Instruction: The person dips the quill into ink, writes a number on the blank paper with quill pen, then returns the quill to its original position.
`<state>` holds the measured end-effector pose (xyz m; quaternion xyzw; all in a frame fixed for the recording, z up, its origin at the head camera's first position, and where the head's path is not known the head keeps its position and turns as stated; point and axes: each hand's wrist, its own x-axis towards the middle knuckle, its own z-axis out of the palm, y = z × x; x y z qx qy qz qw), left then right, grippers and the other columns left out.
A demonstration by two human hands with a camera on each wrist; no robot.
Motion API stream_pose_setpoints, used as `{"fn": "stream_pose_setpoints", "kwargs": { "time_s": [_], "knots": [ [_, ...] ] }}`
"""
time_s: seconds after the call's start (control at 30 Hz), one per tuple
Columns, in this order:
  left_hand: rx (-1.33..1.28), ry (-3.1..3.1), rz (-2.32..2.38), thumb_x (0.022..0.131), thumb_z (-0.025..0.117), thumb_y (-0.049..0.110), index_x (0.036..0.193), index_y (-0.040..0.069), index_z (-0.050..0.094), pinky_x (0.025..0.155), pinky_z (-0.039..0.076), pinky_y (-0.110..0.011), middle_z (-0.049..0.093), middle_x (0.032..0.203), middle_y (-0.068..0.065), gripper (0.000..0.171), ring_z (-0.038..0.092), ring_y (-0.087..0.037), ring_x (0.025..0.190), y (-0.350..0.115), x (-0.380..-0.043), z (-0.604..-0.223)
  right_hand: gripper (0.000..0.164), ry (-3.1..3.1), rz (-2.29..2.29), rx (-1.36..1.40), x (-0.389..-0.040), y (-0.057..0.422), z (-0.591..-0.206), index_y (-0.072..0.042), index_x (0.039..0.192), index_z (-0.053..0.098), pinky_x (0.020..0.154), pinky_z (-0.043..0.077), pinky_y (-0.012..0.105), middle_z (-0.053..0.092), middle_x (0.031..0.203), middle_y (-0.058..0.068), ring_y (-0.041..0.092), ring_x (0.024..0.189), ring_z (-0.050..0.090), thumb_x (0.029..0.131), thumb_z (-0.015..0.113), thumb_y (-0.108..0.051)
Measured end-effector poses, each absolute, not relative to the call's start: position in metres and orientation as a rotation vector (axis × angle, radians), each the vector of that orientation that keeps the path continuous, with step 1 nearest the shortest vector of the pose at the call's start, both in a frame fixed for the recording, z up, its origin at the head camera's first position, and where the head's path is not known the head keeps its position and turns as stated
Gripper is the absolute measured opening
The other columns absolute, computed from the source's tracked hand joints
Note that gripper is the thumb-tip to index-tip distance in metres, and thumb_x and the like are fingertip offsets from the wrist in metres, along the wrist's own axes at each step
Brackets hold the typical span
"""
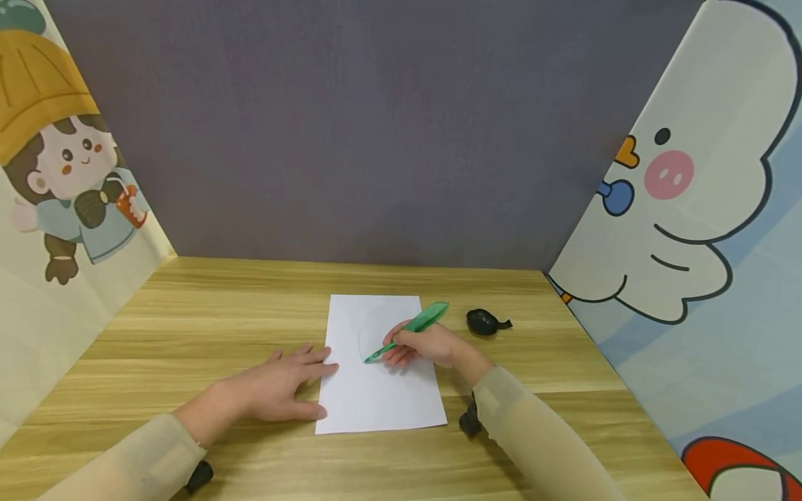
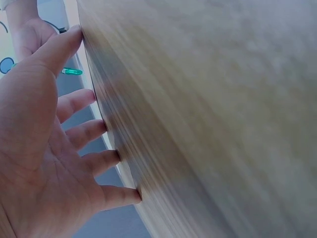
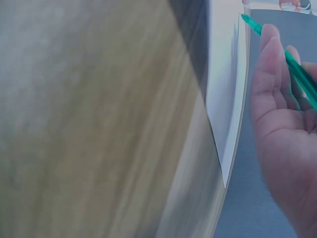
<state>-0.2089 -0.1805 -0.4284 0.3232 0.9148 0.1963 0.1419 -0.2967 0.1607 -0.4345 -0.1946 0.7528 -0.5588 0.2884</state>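
A white sheet of paper (image 1: 370,396) lies on the wooden table, with a thin curved line drawn on its upper part. My right hand (image 1: 420,346) pinches a green pen (image 1: 427,316) over the sheet, its tip at the lower end of that line. In the right wrist view the pen (image 3: 302,79) runs between thumb and fingers. My left hand (image 1: 285,386) lies spread at the sheet's left edge, some fingertips and the thumb touching the paper. The left wrist view shows those fingers (image 2: 81,134) stretched out and apart.
A small black rounded object (image 1: 482,322) with a short tail sits right of the paper. Behind the wooden table (image 1: 250,299) stands a dark grey panel (image 1: 351,139). Walls with cartoon figures, one in a yellow hat (image 1: 44,90), flank both sides.
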Motion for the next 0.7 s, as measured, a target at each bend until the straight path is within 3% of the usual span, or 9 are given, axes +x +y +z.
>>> {"fn": "stream_pose_setpoints", "kwargs": {
  "time_s": [0.7],
  "knots": [
    [0.917, 2.630, 0.573, 0.100, 0.073, 0.063, 0.164, 0.016, 0.053, 0.121, 0.018, -0.089, 0.034, 0.179, -0.015, 0.083, 0.024, -0.051, 0.167, -0.1794, -0.2082, -0.4267, 0.029, 2.014, -1.477, -0.523, -0.2921, 0.1700, -0.4365, 0.007, 0.124, 0.071, 0.085, 0.068, 0.034, 0.083, 0.108, 0.019, 0.018, 0.093, 0.081, 0.111, 0.054, -0.013]
  ]
}}
